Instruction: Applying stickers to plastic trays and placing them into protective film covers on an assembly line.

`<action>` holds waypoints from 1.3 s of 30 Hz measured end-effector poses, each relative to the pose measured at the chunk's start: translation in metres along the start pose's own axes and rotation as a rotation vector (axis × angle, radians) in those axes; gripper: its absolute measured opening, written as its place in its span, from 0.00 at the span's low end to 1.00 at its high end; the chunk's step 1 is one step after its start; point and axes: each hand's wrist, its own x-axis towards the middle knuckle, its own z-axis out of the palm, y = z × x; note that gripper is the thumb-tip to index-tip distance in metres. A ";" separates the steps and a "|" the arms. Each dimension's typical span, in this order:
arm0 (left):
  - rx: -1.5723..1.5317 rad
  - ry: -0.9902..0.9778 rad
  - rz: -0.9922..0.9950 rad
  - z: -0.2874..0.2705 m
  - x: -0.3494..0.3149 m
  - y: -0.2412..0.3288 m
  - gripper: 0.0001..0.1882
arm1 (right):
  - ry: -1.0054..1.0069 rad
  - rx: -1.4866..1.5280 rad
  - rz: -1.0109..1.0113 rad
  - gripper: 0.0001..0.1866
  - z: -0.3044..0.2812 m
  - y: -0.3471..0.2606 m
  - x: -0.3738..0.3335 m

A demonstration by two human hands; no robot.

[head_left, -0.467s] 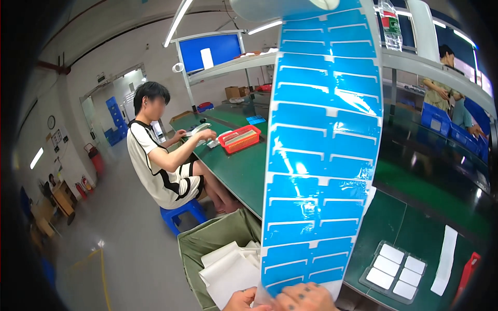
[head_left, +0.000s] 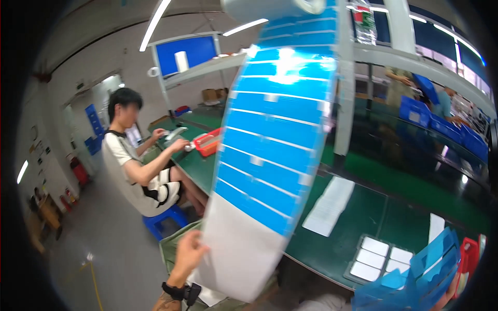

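A long strip of white backing with blue film labels [head_left: 270, 129] hangs from a roll [head_left: 275, 8] at the top. Its lower end is bare white backing [head_left: 241, 249]. By the left edge of that bare part is my left hand [head_left: 189, 254], its fingers loosely bent and apart, with a dark band on the wrist. At the lower right, my right hand [head_left: 450, 298] grips a loose piece of blue film [head_left: 420, 272] with cut-out openings. The film hides much of this hand and partly covers a clear tray of white cards [head_left: 369, 258].
A green-topped table [head_left: 321, 249] carries a white paper sheet [head_left: 329, 206], a white strip [head_left: 437, 227] and a red tool [head_left: 469, 259]. A green-lined bin [head_left: 168, 249] stands below. One person [head_left: 137, 155] sits at left on a blue stool [head_left: 165, 220], near a red basket [head_left: 208, 142].
A blue film piece has come off the strip's lower end, leaving white backing. My right hand has moved far right with it; my left hand has shifted left and up. The view has turned.
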 end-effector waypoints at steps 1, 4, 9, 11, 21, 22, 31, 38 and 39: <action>0.325 0.336 0.498 0.009 0.006 0.009 0.24 | -0.061 -0.715 -0.577 0.17 -0.028 0.002 -0.001; -0.126 0.155 0.319 0.029 -0.040 0.051 0.12 | -0.462 0.242 0.067 0.22 -0.037 -0.019 -0.013; -0.897 -1.121 -0.445 0.147 -0.142 0.098 0.29 | -0.966 -0.243 -0.061 0.14 0.073 -0.051 -0.026; -0.971 -1.167 -0.620 0.183 -0.165 0.090 0.30 | -1.030 -0.434 -0.303 0.14 0.093 -0.045 -0.046; -0.706 -1.170 0.111 0.215 -0.188 0.098 0.32 | -0.723 -0.404 -0.140 0.41 0.056 -0.013 -0.053; -0.740 -1.160 0.038 0.216 -0.188 0.099 0.32 | -0.603 -0.512 -0.017 0.42 0.044 -0.013 -0.048; -1.077 -1.069 -0.602 0.242 -0.113 0.140 0.26 | -0.673 -0.095 0.803 0.05 -0.009 0.017 -0.036; -0.991 -1.008 -0.659 0.272 -0.011 0.181 0.25 | -0.537 -0.131 0.777 0.15 0.031 0.026 0.039; -0.815 -0.974 -0.366 0.273 0.001 0.179 0.28 | -0.551 -0.129 0.781 0.15 0.039 0.032 0.047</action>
